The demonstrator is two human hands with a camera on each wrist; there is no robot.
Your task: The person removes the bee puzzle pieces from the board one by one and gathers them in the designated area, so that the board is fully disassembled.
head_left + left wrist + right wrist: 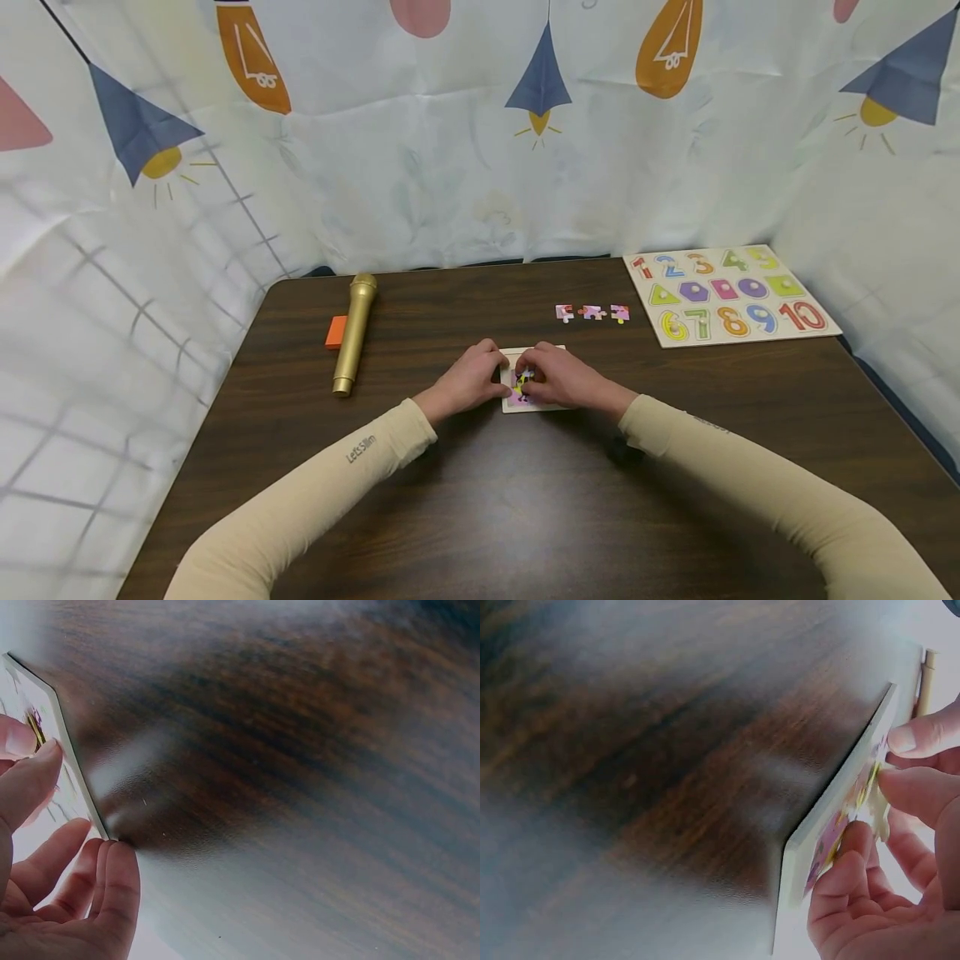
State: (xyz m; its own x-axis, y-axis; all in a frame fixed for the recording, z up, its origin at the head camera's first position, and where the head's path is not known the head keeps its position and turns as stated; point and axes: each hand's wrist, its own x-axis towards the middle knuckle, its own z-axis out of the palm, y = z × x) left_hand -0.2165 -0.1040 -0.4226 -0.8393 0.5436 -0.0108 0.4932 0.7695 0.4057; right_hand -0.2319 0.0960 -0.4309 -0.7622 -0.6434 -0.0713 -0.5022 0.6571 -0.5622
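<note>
A small puzzle board with a pale wooden rim and a pink and yellow picture lies flat on the dark table. At its left side my left hand holds the rim, thumb over the edge. My right hand reaches over the board from the right, pinching a puzzle piece between thumb and fingertips, right at the picture. The pinching fingers cover much of that piece. Beyond the board stand three loose pieces in a row: a left one, a middle one and a right one.
A large number-and-shape board lies at the back right. On the left a gold microphone lies beside an orange block. Patterned curtains hang right behind the table's back edge.
</note>
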